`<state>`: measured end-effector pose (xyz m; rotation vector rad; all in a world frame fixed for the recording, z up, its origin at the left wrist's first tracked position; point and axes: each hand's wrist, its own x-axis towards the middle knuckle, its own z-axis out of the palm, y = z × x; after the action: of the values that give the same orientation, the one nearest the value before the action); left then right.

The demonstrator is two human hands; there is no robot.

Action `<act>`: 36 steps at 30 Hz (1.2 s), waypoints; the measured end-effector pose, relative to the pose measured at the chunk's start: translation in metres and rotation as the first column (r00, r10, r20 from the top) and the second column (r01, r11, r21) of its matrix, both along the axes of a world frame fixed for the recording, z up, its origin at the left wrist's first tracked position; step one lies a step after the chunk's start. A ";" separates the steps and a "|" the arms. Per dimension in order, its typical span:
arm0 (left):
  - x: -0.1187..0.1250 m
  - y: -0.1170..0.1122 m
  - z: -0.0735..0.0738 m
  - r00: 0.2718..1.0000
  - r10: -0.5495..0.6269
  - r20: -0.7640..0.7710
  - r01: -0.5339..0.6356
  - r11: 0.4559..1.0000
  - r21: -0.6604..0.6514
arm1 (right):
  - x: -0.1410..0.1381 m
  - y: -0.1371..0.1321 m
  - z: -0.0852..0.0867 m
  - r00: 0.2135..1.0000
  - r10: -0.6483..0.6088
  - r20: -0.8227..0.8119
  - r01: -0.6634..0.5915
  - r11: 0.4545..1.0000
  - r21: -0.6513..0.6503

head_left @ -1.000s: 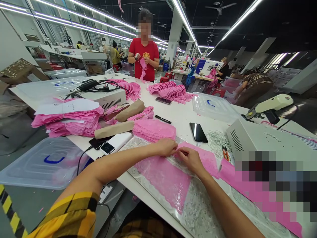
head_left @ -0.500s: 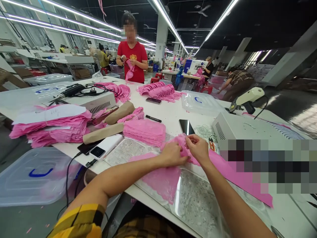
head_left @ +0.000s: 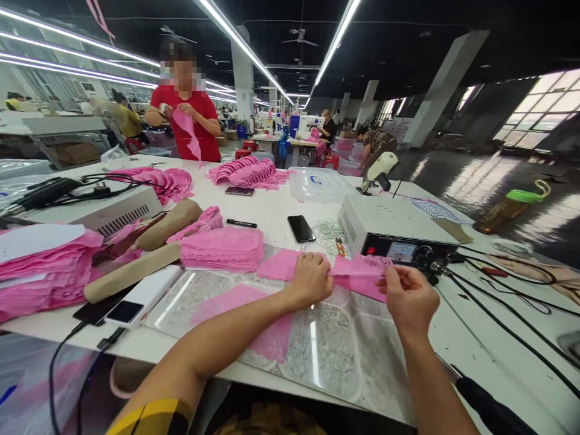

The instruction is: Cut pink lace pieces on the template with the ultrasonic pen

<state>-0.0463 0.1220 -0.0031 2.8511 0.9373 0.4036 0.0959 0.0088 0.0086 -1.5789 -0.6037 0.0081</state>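
A strip of pink fabric [head_left: 360,273] is held stretched sideways over the front of the table. My left hand [head_left: 312,278] is closed on its left part, the knuckles up and the fingertips hidden. At the right end, my right hand [head_left: 410,296] pinches the edge between thumb and fingers. More pink fabric [head_left: 278,264] shows just left of my left hand. Under my left forearm, a flat pink piece [head_left: 267,335] lies on a grey marbled sheet [head_left: 335,344]. A neat stack of pink fabric pieces [head_left: 222,249] sits to the left.
Behind my hands are a phone [head_left: 301,229], tangled pale thread [head_left: 330,232], orange-handled snips [head_left: 339,246] and a control box [head_left: 399,223] with cables. A white power bank [head_left: 145,296] and fabric bundles [head_left: 45,272] lie left. Across the table, a person in red [head_left: 185,121] holds pink fabric.
My hands have drawn apart, the right one moving right with the fabric's edge. The long pink strip no longer lies out at lower right. The view has swung right.
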 end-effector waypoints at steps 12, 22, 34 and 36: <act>-0.068 -0.054 -0.021 0.799 -0.586 -0.134 0.598 0.798 0.075 | -0.019 -0.128 -0.063 0.993 0.011 0.120 0.065 0.789 -0.611; -0.067 -0.037 -0.015 0.838 -0.540 -0.080 0.528 0.839 -0.127 | -0.005 -0.125 -0.071 0.943 0.237 0.235 0.015 0.673 -0.739; 0.052 0.034 0.001 0.893 -0.418 -0.166 0.382 0.900 -0.209 | 0.030 -0.127 -0.051 1.000 0.013 0.024 -0.001 0.887 -0.461; 0.059 0.039 -0.005 0.878 -0.438 -0.192 0.391 0.889 -0.238 | 0.035 -0.127 -0.053 1.000 0.004 -0.027 -0.016 0.889 -0.457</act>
<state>0.0124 0.1609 -0.0083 2.8473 0.3352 -0.0798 0.1306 -0.1177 -0.0442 -2.0308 -0.6190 0.1914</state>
